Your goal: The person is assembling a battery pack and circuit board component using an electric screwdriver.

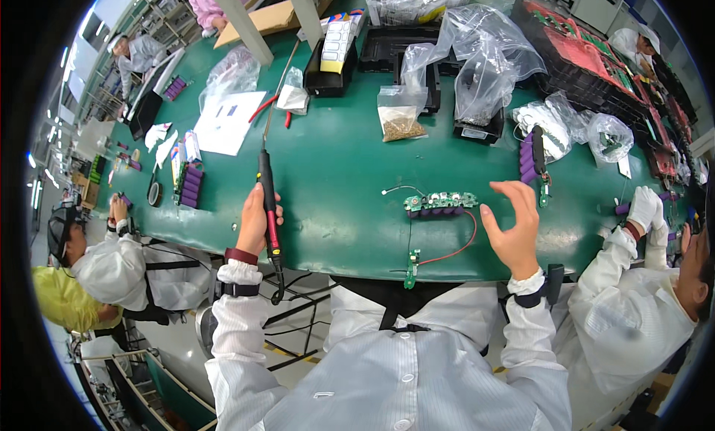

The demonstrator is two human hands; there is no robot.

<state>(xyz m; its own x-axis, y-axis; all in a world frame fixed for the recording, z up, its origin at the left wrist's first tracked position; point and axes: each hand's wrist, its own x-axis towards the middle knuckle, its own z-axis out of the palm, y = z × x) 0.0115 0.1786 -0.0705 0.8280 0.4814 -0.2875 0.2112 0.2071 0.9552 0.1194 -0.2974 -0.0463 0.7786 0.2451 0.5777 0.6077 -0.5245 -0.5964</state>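
1. My left hand grips the corded tool, seemingly readying it.
2. My right hand, spread and empty, is beside the circuit board on the table.
3. Next, I probably need to steady the board.

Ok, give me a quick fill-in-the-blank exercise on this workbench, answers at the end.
1. The left hand grips a tool coloured black and ____.
2. The right hand, fingers apart, holds ____.
3. The tabletop is ____.
4. The cells under the long circuit board are ____.

Answers: red; nothing; green; purple.
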